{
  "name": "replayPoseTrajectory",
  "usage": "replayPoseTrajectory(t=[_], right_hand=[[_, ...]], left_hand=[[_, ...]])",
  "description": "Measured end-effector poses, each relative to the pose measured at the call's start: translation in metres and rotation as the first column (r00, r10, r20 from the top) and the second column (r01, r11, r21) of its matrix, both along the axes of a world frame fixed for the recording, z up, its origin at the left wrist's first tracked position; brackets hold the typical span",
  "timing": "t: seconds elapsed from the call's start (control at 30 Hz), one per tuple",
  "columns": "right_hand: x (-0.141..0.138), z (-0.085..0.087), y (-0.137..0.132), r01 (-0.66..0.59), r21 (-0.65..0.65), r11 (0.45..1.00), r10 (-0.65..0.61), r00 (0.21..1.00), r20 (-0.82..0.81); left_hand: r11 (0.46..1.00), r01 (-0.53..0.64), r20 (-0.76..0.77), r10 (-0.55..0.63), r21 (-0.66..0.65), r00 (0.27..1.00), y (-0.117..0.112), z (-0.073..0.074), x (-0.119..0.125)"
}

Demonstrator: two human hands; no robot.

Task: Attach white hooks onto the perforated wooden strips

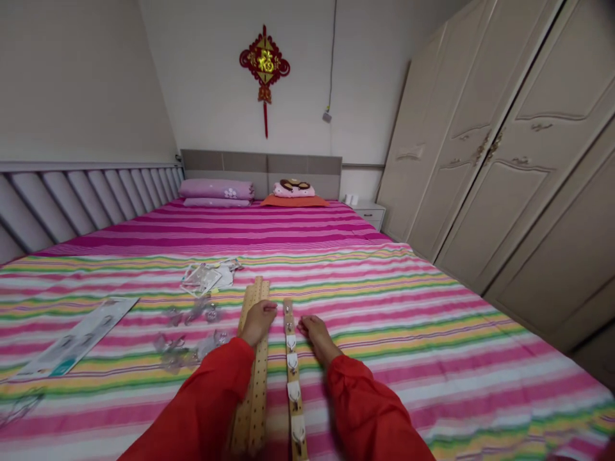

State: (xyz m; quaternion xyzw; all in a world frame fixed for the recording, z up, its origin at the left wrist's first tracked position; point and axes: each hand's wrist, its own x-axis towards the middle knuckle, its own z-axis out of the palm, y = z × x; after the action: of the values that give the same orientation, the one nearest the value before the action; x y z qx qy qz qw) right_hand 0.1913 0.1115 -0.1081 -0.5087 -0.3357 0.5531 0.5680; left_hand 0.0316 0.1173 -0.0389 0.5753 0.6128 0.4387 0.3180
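Observation:
A narrow wooden strip (293, 378) with several white hooks stuck on it lies on the striped bedspread (408, 333) between my arms. My left hand (258, 322) rests on wider perforated wooden boards (254, 384), its fingers curled and reaching toward the strip's far end. My right hand (314, 333) lies just right of the strip, fingertips pinched near its top. Both arms wear red sleeves. What the fingertips grip is too small to make out.
Clear plastic hooks (192, 333) and torn packaging (206, 276) lie left of the boards. A long card package (77, 339) sits further left. Pillows (216, 190) are at the headboard; a wardrobe (504, 160) stands on the right, a padded wall panel on the left.

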Motion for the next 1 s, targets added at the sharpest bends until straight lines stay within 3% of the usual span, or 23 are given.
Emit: replayPoseTrajectory(t=[0.13, 0.23, 0.3, 0.4, 0.5, 0.57, 0.67, 0.77, 1.0], right_hand=[[0.010, 0.004, -0.042, 0.012, -0.028, 1.000, -0.015, 0.996, -0.083], [0.019, 0.004, -0.081, 0.028, -0.040, 0.999, -0.032, 0.992, -0.122], [0.025, 0.004, -0.110, 0.042, -0.036, 0.998, -0.047, 0.983, -0.179], [0.030, 0.000, -0.154, 0.076, -0.020, 0.997, -0.079, 0.969, -0.235], [0.029, -0.012, -0.195, 0.146, -0.031, 0.989, -0.149, 0.962, -0.228], [0.026, -0.024, -0.218, 0.159, -0.060, 0.985, -0.169, 0.960, -0.222], [0.018, -0.043, -0.244, 0.117, -0.114, 0.987, -0.140, 0.965, -0.223], [0.010, -0.055, -0.256, 0.059, -0.145, 0.988, -0.097, 0.957, -0.273], [-0.002, -0.051, -0.261, -0.075, -0.113, 0.991, 0.038, 0.953, -0.302]], left_hand=[[0.998, 0.024, 0.112, -0.030, 0.059, 0.993, -0.056, 0.000, -0.029], [0.986, -0.134, 0.253, 0.105, 0.103, 0.962, -0.097, -0.015, -0.064], [0.936, -0.325, 0.269, 0.280, 0.138, 0.921, -0.118, -0.029, -0.090], [0.787, -0.602, 0.300, 0.547, 0.136, 0.782, -0.135, -0.049, -0.124], [0.684, -0.720, 0.241, 0.683, 0.119, 0.689, -0.137, -0.063, -0.142], [0.654, -0.738, 0.140, 0.725, 0.166, 0.674, -0.135, -0.068, -0.144], [0.682, -0.681, -0.030, 0.712, 0.266, 0.701, -0.135, -0.072, -0.139], [0.727, -0.625, -0.099, 0.670, 0.283, 0.735, -0.136, -0.073, -0.137], [0.761, -0.570, -0.113, 0.624, 0.309, 0.773, -0.138, -0.082, -0.146]])
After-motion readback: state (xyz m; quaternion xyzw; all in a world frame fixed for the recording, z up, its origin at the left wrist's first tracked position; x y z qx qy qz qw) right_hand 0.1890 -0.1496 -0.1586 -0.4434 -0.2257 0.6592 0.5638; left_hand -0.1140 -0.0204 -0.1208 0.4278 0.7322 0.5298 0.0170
